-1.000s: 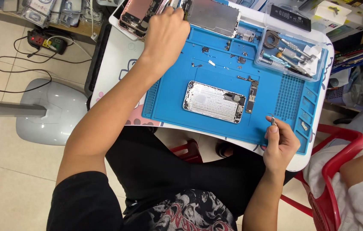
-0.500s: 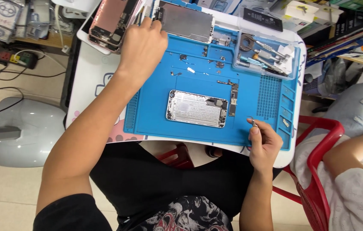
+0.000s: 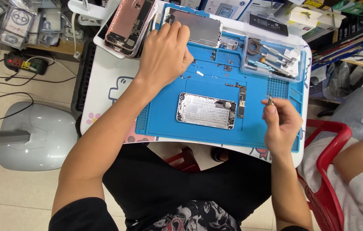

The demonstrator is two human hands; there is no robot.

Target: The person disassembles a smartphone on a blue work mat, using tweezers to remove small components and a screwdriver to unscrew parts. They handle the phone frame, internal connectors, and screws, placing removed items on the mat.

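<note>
Left hand point(image 3: 164, 53): loosely curled, reaching the grey metal screen plate point(image 3: 198, 26) at the table's far edge. Right hand point(image 3: 281, 124): pinching a thin metal tool point(image 3: 270, 101) near the right edge. Opened silver phone chassis point(image 3: 206, 111): mid blue mat point(image 3: 164, 119); best kept flat, tool tip steady.

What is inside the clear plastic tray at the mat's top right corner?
The clear tray holds several metal-handled screwdrivers and a dark round part. Whatever lies beneath them is covered.

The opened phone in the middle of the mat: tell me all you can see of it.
The phone is an opened rear housing, silvery metal, lying flat with its inside up and its long side across the blue mat. Dark parts sit at its right end. A narrow dark board lies just off that end. Neither hand touches it: the left hand is above it, the right hand to its right.
</note>
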